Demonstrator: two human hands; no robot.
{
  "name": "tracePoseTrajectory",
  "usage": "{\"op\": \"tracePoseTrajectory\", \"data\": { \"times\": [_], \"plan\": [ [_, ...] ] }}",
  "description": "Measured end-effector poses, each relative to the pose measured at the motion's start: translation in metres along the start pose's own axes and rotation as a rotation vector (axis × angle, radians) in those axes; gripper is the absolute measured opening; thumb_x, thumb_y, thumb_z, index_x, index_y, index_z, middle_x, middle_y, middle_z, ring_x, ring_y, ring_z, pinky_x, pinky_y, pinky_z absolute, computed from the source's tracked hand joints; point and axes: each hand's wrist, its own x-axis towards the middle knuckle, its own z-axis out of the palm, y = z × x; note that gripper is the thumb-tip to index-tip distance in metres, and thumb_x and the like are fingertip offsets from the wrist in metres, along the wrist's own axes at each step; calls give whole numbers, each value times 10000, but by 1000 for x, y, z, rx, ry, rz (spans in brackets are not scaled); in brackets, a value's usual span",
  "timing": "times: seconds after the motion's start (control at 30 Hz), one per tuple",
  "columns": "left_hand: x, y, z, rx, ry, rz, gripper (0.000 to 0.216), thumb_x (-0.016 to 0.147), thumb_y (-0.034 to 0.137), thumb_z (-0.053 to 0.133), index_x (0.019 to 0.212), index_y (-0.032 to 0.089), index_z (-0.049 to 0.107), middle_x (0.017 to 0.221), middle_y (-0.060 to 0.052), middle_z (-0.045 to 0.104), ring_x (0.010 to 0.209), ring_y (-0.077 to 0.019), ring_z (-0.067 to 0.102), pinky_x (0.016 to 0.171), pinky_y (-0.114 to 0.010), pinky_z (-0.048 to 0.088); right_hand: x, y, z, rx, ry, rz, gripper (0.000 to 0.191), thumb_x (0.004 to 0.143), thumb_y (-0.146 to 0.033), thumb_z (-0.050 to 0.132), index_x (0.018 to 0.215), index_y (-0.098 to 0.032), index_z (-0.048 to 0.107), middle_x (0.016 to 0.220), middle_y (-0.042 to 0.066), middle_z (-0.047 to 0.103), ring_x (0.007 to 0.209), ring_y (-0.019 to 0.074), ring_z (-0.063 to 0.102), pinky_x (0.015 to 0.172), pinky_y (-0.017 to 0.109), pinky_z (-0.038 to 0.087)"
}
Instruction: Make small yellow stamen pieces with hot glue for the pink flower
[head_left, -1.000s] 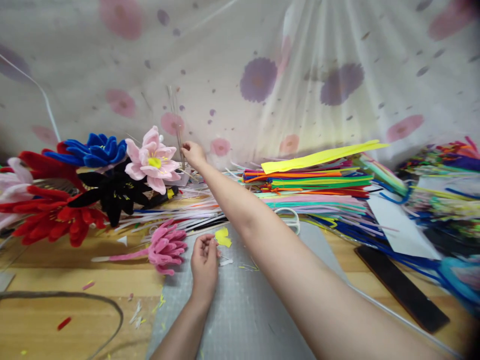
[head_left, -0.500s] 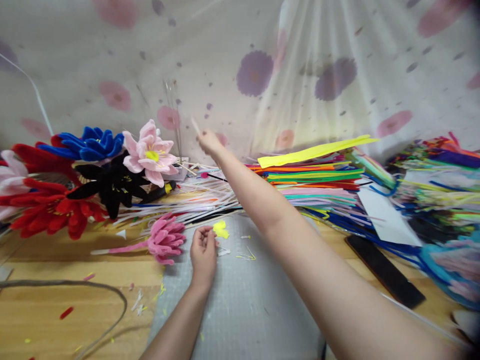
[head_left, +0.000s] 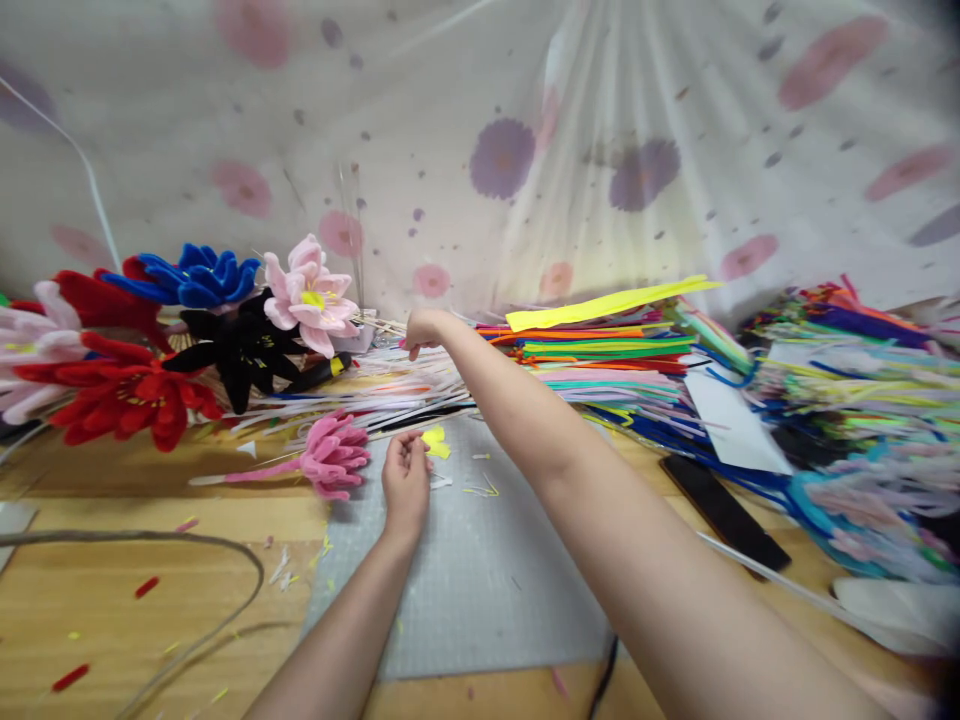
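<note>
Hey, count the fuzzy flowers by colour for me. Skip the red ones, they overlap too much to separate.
Blue flower: 1
Black flower: 1
Pink flowers: 3 (one is cut off by the left edge of the picture)
Total: 5

Wooden table (head_left: 112, 520): grey mat (head_left: 465, 590), pipe-cleaner stacks (head_left: 622, 360), fuzzy flowers (head_left: 225, 330)

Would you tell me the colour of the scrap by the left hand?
The scrap is yellow, seen in the head view.
</note>
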Motion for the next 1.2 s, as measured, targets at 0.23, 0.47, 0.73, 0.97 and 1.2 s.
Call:
{"op": "tracePoseTrajectory", "data": {
  "times": [0.23, 0.47, 0.73, 0.97, 1.2],
  "plan": [
    [1, 1, 2, 50, -75, 83, 261, 777, 376, 509, 931, 174, 567, 771, 3, 567, 514, -59, 471, 509, -200, 384, -91, -22, -25, -119, -86, 218, 126, 771, -188, 567, 679, -107, 596, 653, 100, 657, 600, 165, 603, 627, 300, 490],
    [-8, 28, 14, -38, -147, 131, 288, 797, 402, 490, 959, 175, 561, 891, -40, 606, 649, -90, 581, 639, -230, 464, -181, -14, -10, 309, 281, 224, 205, 899, -298, 359, 869, -162, 510, 756, 36, 663, 525, 68, 565, 487, 169, 429],
    [-30, 66, 15, -181, -319, 59, 341, 779, 440, 540, 1007, 187, 520, 998, -88, 646, 783, -156, 652, 650, -272, 501, -259, -2, 43, 673, -133, 92, 185, 852, -308, 466, 763, -154, 518, 684, 2, 599, 511, 59, 496, 447, 169, 368],
    [-57, 82, 33, -27, -602, 97, 279, 757, 417, 564, 912, 185, 547, 825, -55, 666, 498, -110, 549, 372, -205, 348, -274, 19, 44, 783, 54, -15, 272, 810, -410, 517, 699, -162, 501, 668, -12, 521, 628, 89, 497, 649, 230, 435],
    [-61, 49, 40, 74, -598, 88, 166, 754, 308, 583, 852, 174, 579, 766, -39, 656, 735, -144, 625, 695, -275, 479, -295, 48, 66, 560, 57, 67, 169, 827, -356, 488, 810, -194, 535, 871, 21, 595, 859, 144, 557, 799, 282, 441]
  ]
}}
